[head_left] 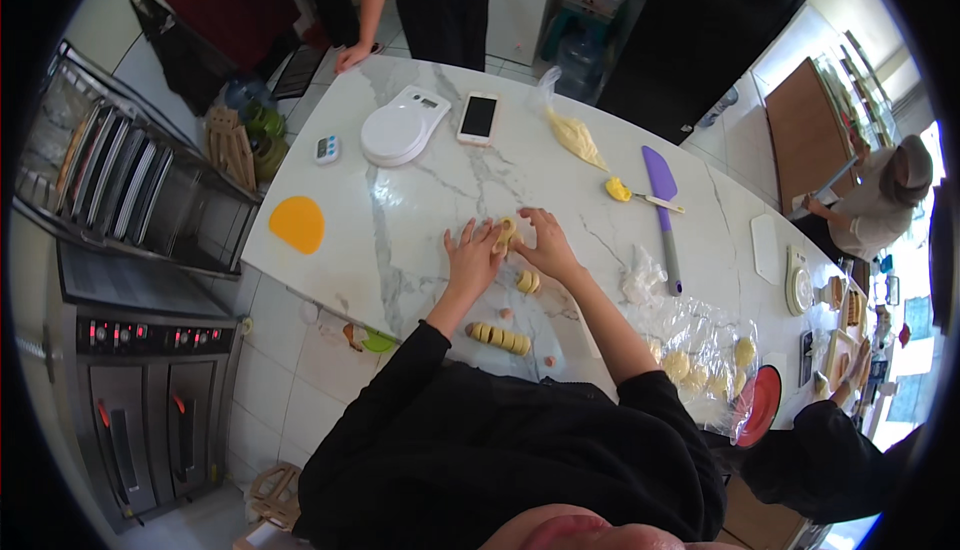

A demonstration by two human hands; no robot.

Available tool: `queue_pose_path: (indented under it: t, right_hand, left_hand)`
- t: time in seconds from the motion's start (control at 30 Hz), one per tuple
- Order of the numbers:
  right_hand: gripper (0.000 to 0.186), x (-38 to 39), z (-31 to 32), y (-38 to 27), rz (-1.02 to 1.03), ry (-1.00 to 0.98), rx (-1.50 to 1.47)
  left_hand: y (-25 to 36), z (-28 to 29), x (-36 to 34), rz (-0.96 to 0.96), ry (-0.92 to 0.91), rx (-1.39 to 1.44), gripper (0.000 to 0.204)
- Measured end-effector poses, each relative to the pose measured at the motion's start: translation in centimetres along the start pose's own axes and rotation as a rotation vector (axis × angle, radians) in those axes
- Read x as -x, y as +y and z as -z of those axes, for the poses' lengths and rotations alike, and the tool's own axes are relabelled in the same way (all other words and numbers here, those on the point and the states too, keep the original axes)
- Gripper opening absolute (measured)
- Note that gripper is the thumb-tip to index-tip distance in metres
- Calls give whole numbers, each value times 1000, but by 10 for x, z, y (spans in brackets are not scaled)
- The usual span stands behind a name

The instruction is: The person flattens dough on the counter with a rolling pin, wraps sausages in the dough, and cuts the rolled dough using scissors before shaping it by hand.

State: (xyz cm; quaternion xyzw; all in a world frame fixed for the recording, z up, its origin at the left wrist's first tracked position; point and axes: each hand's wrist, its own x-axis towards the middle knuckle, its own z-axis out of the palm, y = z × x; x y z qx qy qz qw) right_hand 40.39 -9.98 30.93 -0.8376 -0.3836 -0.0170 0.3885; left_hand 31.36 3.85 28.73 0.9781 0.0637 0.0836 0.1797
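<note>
A small pale-yellow piece of dough [506, 235] is pinched between my hands over the marble table. My left hand [472, 256] grips it from the left, its outer fingers spread. From the right, the thumb and fingers of my right hand [548, 246] hold the same piece. Just below my right hand lie a few cut dough pieces [528, 281]. Closer to me rests a short dough roll [498, 338] sliced crosswise into several pieces. Two small pinkish bits, one a pink lump [550, 361], lie near the roll.
On the marble table [430, 190] are a white scale [400, 130], phone [479, 118], timer [327, 149], orange scraper [297, 225], piping bag [575, 138], yellow-filled spoon [620, 189] and purple spatula [660, 175]. Plastic-covered dough balls [690, 365] sit right. Other people stand around; an oven [150, 380] is left.
</note>
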Motion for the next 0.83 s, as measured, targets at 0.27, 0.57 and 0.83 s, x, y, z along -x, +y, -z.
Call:
queue_pose_path:
  t: [0.27, 0.57, 0.83]
  right_hand:
    - [41, -41, 121, -109, 277, 700, -454]
    - [21, -15, -10, 1, -242, 26, 103]
    - [12, -27, -27, 21, -451, -41, -44]
  left_hand:
    - [6, 16, -19, 5, -84, -75, 47]
    - [-5, 16, -41, 11, 82, 289, 33]
    - [-13, 10, -65, 104, -63, 368, 10]
